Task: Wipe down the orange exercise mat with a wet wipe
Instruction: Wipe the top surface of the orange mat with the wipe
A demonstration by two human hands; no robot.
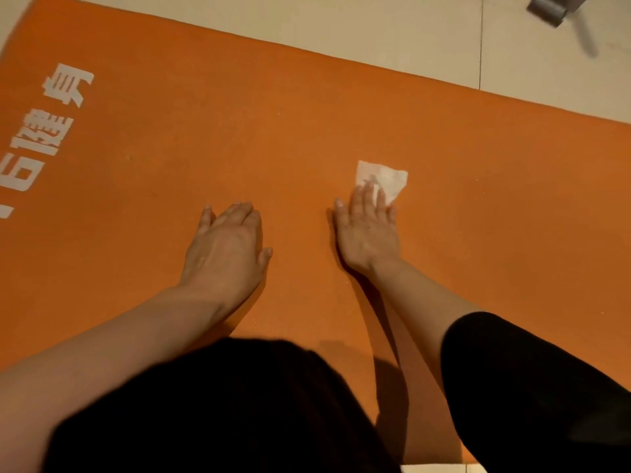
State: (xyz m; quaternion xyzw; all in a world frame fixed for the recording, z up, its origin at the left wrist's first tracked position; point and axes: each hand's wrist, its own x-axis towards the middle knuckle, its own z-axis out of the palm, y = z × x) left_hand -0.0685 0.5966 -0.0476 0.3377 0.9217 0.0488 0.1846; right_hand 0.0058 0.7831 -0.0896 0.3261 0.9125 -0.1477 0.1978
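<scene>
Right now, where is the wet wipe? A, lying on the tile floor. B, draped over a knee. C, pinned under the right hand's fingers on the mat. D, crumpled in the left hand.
C: the wet wipe lies flat on the orange exercise mat beneath the right hand fingertips.

Matt orange mat [307,131], thin fibrous wipe [386,180]

Orange mat [307,131], plain and even, with bold white lettering [51,131] down its left side. A white wipe [386,179] shows a faint grey smudge. Beyond, pale beige floor tiles [341,29] with thin dark grout lines. Black clothing [532,397] below.
</scene>
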